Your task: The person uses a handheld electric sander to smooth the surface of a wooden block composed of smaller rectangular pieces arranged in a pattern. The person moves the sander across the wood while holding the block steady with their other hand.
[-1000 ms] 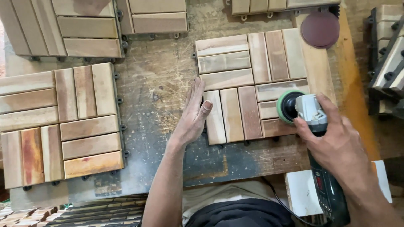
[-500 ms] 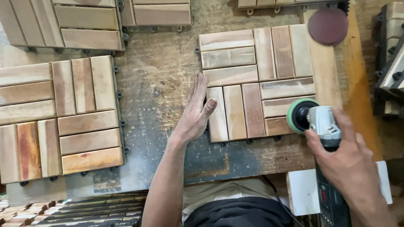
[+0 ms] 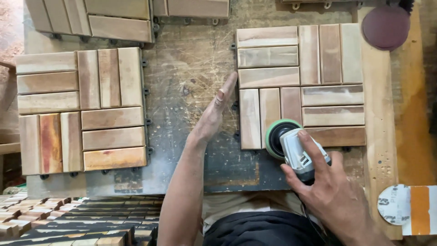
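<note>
While the right hand point(image 3: 334, 191) wraps its fingers around the sander point(image 3: 291, 148) pressed ahead of them, the flat, open left hand point(image 3: 214, 116) braces the stiff, probably solid wooden tile point(image 3: 314, 68) just beyond its fingertips, edge-on.

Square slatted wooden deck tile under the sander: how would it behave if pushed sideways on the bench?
The square slatted wooden deck tile lies flat on the scarred workbench, so it would probably slide rather than tip. It looks stiff, its slats joined on a black backing. The left hand braced at its edge suggests it shifts under the green-padded sander held by the right hand.
</note>
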